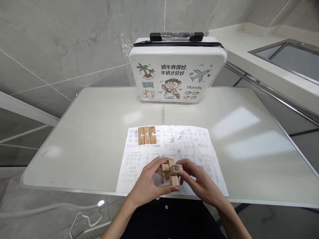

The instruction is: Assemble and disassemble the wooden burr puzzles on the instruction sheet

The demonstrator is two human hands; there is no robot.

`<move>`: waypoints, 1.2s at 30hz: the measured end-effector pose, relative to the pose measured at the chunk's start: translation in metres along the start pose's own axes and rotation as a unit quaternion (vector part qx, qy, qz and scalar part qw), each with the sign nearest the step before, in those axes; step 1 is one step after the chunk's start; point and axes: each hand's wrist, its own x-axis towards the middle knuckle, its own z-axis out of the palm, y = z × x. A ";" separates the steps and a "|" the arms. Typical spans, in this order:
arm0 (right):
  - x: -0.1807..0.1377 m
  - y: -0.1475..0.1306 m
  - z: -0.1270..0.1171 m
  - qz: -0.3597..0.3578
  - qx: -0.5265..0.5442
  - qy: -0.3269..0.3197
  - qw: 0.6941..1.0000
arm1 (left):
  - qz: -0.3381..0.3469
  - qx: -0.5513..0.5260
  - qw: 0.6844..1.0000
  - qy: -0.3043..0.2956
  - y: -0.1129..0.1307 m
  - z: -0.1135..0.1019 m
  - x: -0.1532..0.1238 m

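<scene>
Between my two hands is a wooden burr puzzle point(175, 170) of interlocking blocks. One block end facing up bears a "2", and another end lower down carries a fainter mark. My left hand point(152, 177) grips it from the left, thumb below and fingers above. From the right, my right hand point(196, 177) holds it with thumb and fingers; some fingertips are hidden behind the blocks. Beyond my left hand, three flat notched wooden pieces point(147, 135) lie side by side on a printed instruction sheet point(139, 162), with handwritten numbers on them.
The sheet lies on a white folding table point(87, 142) with a centre seam. A plastic-wrapped white case point(171, 71) with cartoon prints stands at the back. To the right runs a counter point(261, 56) with a sink. A white cable point(86, 217) hangs at lower left.
</scene>
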 end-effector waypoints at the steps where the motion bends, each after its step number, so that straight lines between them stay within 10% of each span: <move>1: 0.000 0.001 0.000 -0.006 -0.012 0.001 1.000 | 0.007 0.001 1.000 0.003 -0.001 0.000 0.000; 14: -0.001 0.012 0.006 0.022 0.079 -0.052 0.995 | 0.098 0.027 0.995 -0.013 -0.003 0.000 -0.004; 20: 0.003 0.018 -0.020 0.034 -0.031 0.110 0.993 | 0.020 0.039 0.998 0.047 -0.024 -0.001 0.002; 26: 0.014 0.029 -0.070 0.087 -0.236 0.308 0.917 | 0.002 0.063 0.995 0.076 -0.050 -0.001 0.008; 36: 0.044 0.043 -0.117 0.175 -0.312 0.377 0.855 | 0.002 0.078 0.991 0.105 -0.063 0.003 0.007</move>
